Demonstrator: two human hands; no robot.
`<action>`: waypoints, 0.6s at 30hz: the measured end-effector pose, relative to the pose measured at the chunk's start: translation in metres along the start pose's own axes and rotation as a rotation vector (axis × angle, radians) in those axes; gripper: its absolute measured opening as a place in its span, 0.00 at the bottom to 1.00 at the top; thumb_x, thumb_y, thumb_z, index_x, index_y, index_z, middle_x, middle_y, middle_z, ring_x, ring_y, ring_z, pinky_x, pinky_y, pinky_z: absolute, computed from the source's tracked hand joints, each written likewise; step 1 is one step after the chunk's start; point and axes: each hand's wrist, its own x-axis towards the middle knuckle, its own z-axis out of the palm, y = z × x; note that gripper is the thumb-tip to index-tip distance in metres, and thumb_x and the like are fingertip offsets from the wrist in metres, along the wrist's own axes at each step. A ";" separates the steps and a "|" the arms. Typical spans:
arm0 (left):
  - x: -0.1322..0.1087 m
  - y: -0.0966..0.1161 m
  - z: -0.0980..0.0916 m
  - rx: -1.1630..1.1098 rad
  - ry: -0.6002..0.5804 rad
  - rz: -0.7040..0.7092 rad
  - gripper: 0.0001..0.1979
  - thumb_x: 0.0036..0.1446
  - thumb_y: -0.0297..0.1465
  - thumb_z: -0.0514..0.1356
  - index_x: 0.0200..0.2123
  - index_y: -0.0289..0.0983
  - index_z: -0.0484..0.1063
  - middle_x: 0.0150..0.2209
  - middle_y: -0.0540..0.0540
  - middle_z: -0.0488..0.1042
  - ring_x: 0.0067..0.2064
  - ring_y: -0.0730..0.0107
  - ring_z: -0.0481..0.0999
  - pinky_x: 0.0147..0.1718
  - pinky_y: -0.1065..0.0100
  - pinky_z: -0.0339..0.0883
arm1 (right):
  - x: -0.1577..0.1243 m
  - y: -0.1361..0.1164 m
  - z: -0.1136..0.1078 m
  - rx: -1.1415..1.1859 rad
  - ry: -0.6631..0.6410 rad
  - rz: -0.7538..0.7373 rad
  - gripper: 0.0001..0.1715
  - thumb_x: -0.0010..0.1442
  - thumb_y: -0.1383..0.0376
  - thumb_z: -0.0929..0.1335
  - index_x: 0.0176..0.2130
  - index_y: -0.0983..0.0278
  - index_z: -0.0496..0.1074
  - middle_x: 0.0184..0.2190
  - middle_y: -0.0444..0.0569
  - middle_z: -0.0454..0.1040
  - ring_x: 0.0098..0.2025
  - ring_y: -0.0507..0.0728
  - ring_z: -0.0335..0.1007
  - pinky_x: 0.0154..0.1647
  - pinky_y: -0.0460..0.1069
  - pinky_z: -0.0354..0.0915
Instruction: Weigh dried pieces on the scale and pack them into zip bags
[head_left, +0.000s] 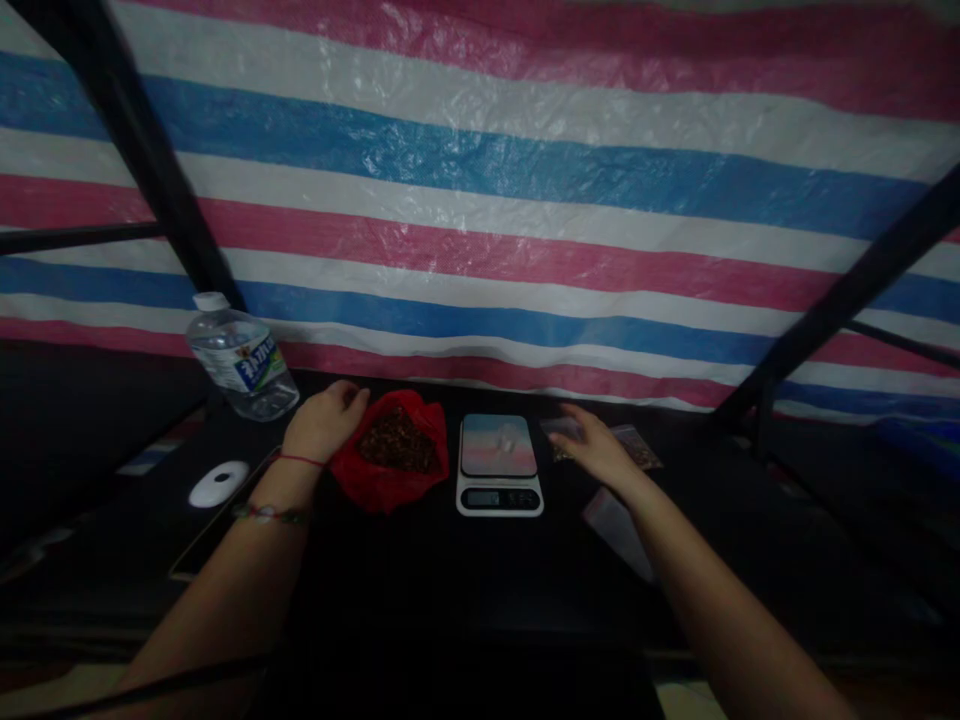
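Note:
My left hand (pixel 328 418) is at the left edge of a red plastic bag (pixel 351 480), its fingers loosely bent and not visibly gripping the bag. Inside the open bag lies a heap of small dark brown pieces (pixel 399 440). My right hand (pixel 596 447) has its thumb and forefinger apart over a small clear zip bag (pixel 561 428) with brown bits at its bottom. Between the hands stands a white kitchen scale (pixel 499 465), with nothing I can make out on its shiny plate. Its small display is lit but too blurred to read.
Right of my right hand lies another filled zip bag (pixel 636 447); a flat clear bag with a red strip (pixel 619 530) is partly under my forearm. A plastic bottle (pixel 244 360), a white oval object (pixel 218 484) and dark frame bars (pixel 847 300) border the black table (pixel 450 590).

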 end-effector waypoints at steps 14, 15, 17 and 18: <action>0.007 -0.022 0.048 -0.078 -0.336 0.042 0.26 0.60 0.44 0.44 0.44 0.32 0.74 0.44 0.32 0.77 0.46 0.52 0.77 0.45 0.61 0.66 | 0.026 -0.114 0.076 0.162 -0.240 -0.241 0.29 0.51 0.71 0.71 0.53 0.61 0.68 0.45 0.51 0.75 0.44 0.55 0.73 0.48 0.52 0.67; 0.008 -0.024 0.049 -0.084 -0.319 0.066 0.24 0.61 0.40 0.44 0.43 0.32 0.75 0.44 0.33 0.77 0.47 0.54 0.77 0.45 0.62 0.66 | 0.027 -0.125 0.082 0.181 -0.288 -0.233 0.31 0.49 0.70 0.73 0.53 0.61 0.68 0.42 0.50 0.76 0.41 0.56 0.74 0.44 0.51 0.68; 0.009 -0.026 0.051 -0.095 -0.272 0.115 0.21 0.60 0.35 0.45 0.43 0.32 0.75 0.45 0.34 0.77 0.47 0.57 0.77 0.47 0.63 0.66 | 0.031 -0.142 0.095 0.144 -0.339 -0.236 0.27 0.45 0.70 0.75 0.46 0.62 0.71 0.37 0.49 0.77 0.39 0.58 0.75 0.40 0.51 0.68; 0.010 -0.027 0.052 -0.100 -0.249 0.136 0.20 0.59 0.33 0.46 0.43 0.33 0.75 0.45 0.35 0.77 0.48 0.58 0.76 0.48 0.64 0.66 | 0.033 -0.148 0.102 0.101 -0.347 -0.253 0.23 0.44 0.71 0.75 0.42 0.62 0.73 0.36 0.49 0.78 0.38 0.59 0.75 0.39 0.51 0.67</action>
